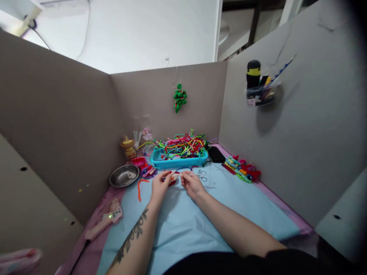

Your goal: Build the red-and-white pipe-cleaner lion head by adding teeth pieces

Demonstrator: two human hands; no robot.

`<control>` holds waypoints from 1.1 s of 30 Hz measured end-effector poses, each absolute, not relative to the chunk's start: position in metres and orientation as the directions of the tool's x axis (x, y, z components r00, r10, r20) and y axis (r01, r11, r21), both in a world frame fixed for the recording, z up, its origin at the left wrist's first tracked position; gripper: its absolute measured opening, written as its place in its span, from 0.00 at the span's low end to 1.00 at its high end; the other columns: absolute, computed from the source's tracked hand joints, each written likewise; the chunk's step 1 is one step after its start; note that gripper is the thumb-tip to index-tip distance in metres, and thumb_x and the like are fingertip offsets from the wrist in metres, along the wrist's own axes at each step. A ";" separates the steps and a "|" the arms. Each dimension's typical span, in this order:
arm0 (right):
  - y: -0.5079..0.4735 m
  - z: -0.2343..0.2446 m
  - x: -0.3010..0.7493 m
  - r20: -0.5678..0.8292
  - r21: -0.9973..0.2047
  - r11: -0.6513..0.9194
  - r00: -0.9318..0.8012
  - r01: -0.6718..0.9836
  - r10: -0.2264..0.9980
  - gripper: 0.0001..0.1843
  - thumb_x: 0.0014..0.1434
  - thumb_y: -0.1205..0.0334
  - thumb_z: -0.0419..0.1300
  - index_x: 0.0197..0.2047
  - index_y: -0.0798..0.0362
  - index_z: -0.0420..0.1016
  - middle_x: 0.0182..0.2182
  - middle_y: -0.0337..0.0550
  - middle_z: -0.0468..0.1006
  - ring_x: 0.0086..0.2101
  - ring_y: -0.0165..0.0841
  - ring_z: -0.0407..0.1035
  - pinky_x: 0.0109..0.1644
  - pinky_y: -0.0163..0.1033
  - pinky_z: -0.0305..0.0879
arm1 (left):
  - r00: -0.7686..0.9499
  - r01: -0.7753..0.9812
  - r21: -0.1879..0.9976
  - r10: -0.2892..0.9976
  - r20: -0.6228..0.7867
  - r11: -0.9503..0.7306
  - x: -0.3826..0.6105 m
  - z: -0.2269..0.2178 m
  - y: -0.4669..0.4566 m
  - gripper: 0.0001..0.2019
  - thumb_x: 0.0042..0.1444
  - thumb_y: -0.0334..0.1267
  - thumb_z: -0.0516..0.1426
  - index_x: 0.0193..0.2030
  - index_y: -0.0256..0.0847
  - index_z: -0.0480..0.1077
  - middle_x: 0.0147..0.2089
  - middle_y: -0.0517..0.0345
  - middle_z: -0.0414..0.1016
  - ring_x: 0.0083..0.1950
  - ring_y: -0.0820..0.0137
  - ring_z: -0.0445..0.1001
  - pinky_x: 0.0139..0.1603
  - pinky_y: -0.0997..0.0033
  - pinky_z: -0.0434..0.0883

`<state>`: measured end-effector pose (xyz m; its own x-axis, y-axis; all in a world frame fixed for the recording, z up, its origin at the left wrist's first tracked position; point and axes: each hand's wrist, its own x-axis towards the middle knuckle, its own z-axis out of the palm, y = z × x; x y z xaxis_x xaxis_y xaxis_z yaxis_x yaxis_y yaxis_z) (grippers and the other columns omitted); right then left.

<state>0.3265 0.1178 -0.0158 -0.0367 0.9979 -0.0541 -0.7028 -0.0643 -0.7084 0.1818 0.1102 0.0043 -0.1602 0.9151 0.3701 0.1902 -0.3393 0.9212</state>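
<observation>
Red-and-white fuzzy piece (173,178): found between the two hands, just above the blue mat (183,229), partly hidden by fingers. The left hand (161,184) stands at its nine o'clock side, thumb and fingers clamped on it. The right hand (193,184) stands at its three o'clock side, thumb and forefinger pinched together on its pale end, the other fingers curled in. The following positions are taken from the piece. At twelve o'clock, a blue tray (172,164) holds a heaped tangle of multicoloured fuzzy stems (186,146); beyond it, a green ornament (179,98) hangs against the back panel (140,99). At two o'clock, a black phone (216,154) lies flat beside the tray. At three o'clock, well apart, lies a cluster of multicoloured fuzzy items (243,169). At nine o'clock, a metal bowl (117,178) contains small pale bits, with a bent orange stem (139,192) between it and the left hand. At eight o'clock, a pale pink glue gun (114,214) shows a green light. At ten o'clock, a yellowish jar (129,149) stands near the panel.
</observation>
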 end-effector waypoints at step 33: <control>0.118 -0.013 0.333 0.009 -0.806 -0.010 -0.029 -0.592 1.000 0.20 0.35 0.55 0.71 0.29 0.56 0.70 0.16 0.33 0.69 0.18 0.23 0.62 0.21 0.29 0.57 | 0.070 0.453 0.741 0.848 0.525 -0.496 0.179 -0.001 0.109 0.10 0.50 0.38 0.59 0.38 0.39 0.76 0.38 0.52 0.79 0.38 0.67 0.76 0.41 0.69 0.72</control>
<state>0.3325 0.1176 -0.0127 -0.0288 0.9995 0.0085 -0.5916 -0.0101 -0.8062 0.1786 0.1091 -0.0013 0.0698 0.8481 0.5252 0.4526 -0.4961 0.7410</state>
